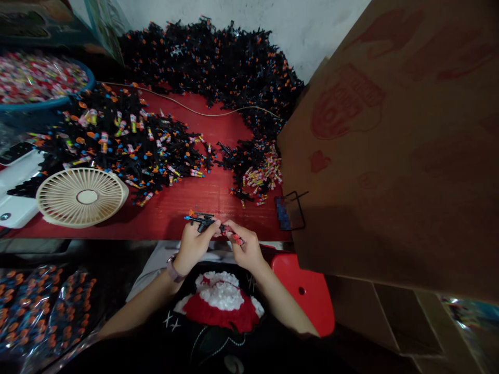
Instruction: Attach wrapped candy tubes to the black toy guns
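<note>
Near the front edge of the red table, my left hand is closed around a small black toy gun with a blue tip and an orange piece on top. My right hand pinches a small red-and-pink candy tube at the gun's rear end. Both hands are close together, and the fingers hide where the two pieces meet. Beyond them lies a pile of toy guns mixed with candy tubes. A smaller heap of guns has candy tubes beside it.
A big mound of black toy guns rests against the wall. On the left are a cream round fan, a white device and a blue-rimmed basin. A tall cardboard box borders the right; a red stool is below.
</note>
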Demonstrator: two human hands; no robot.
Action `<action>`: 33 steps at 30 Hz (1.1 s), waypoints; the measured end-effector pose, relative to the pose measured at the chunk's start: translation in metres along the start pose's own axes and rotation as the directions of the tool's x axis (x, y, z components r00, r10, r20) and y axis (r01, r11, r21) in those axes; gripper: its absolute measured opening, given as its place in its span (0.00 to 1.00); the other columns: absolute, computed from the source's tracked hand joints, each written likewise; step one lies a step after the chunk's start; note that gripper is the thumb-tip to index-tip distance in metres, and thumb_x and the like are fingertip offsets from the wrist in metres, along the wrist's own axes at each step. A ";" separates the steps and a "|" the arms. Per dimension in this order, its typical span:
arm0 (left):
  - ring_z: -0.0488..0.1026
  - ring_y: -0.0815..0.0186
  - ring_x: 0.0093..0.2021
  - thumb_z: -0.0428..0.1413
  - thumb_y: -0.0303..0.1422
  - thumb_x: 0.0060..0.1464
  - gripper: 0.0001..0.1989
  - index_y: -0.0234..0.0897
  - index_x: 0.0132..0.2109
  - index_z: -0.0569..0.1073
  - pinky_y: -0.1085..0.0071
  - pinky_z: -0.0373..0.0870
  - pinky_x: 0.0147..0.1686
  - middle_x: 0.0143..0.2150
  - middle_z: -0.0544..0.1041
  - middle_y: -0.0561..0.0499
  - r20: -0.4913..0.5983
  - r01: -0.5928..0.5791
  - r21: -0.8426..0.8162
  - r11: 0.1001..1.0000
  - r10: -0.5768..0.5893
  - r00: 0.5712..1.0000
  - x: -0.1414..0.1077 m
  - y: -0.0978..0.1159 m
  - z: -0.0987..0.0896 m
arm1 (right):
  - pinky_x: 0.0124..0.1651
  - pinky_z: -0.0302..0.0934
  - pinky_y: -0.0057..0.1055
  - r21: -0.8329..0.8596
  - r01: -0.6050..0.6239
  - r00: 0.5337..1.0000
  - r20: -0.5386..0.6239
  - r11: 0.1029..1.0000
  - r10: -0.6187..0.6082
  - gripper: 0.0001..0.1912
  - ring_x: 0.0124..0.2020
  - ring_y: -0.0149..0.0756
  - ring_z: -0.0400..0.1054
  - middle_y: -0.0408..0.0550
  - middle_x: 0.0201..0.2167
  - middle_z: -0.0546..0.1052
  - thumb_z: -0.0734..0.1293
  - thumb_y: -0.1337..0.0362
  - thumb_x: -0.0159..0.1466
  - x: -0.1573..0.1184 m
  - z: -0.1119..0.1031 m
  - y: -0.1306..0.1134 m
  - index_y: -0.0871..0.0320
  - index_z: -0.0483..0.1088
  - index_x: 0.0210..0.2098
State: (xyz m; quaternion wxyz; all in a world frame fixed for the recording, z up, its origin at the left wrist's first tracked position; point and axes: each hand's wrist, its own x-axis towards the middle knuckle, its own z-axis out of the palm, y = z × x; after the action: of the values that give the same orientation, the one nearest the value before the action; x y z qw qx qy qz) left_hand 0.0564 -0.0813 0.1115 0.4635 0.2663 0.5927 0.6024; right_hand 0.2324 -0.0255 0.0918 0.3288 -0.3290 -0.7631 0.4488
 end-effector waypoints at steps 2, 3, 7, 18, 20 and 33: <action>0.83 0.58 0.29 0.74 0.47 0.49 0.20 0.36 0.37 0.82 0.64 0.84 0.36 0.28 0.84 0.47 -0.001 0.028 -0.012 1.000 -0.028 1.000 0.000 -0.001 -0.001 | 0.52 0.77 0.44 0.004 -0.013 1.000 0.022 1.000 0.013 0.19 0.45 0.50 0.83 0.56 0.44 0.87 0.64 0.52 0.77 0.001 0.000 0.000 0.55 0.82 0.51; 0.83 0.59 0.29 0.75 0.47 0.48 0.20 0.36 0.37 0.82 0.64 0.83 0.35 0.28 0.84 0.47 0.009 0.042 -0.025 0.999 -0.042 0.999 0.001 -0.001 -0.001 | 0.51 0.77 0.43 0.010 -0.021 0.999 0.031 1.000 0.021 0.18 0.43 0.49 0.82 0.55 0.42 0.86 0.64 0.52 0.77 0.001 0.000 0.001 0.55 0.82 0.50; 0.82 0.61 0.28 0.76 0.45 0.46 0.19 0.35 0.35 0.82 0.65 0.83 0.34 0.29 0.83 0.48 -0.009 0.051 -0.071 0.996 -0.051 0.999 0.003 -0.007 0.000 | 0.46 0.76 0.39 0.023 -0.034 0.999 0.015 0.999 0.034 0.18 0.38 0.45 0.80 0.52 0.37 0.85 0.63 0.52 0.77 0.000 0.000 0.003 0.55 0.82 0.47; 0.86 0.60 0.37 0.80 0.42 0.42 0.25 0.33 0.40 0.81 0.60 0.88 0.45 0.36 0.85 0.47 -0.037 0.011 -0.306 0.952 -0.023 0.999 0.063 0.041 -0.025 | 0.39 0.71 0.32 0.136 -0.147 0.974 -0.154 0.980 0.167 0.23 0.33 0.37 0.74 0.51 0.43 0.83 0.62 0.45 0.78 0.018 -0.002 0.053 0.55 0.76 0.56; 0.87 0.59 0.46 0.79 0.42 0.48 0.22 0.34 0.41 0.79 0.57 0.85 0.56 0.42 0.85 0.46 -0.229 -0.302 -0.312 0.901 0.237 0.944 0.102 0.087 -0.048 | 0.40 0.70 0.33 0.095 -0.160 0.955 -0.235 0.983 0.178 0.24 0.34 0.38 0.73 0.51 0.42 0.82 0.62 0.43 0.78 0.025 -0.004 0.071 0.56 0.76 0.54; 0.80 0.51 0.62 0.63 0.33 0.61 0.17 0.36 0.56 0.81 0.50 0.76 0.66 0.60 0.83 0.37 0.307 -0.445 0.476 0.758 0.331 0.892 0.163 0.006 0.024 | 0.47 0.69 0.39 0.085 -0.195 0.848 -0.486 0.977 0.211 0.25 0.40 0.42 0.72 0.51 0.42 0.77 0.61 0.38 0.74 0.024 0.016 0.132 0.54 0.68 0.49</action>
State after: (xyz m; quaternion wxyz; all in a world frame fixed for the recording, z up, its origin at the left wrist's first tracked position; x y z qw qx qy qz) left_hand 0.0060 0.0732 0.0833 0.2933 0.5623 0.6173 0.4655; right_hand 0.2331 0.0367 -0.0286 0.4681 -0.5057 -0.6078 0.3946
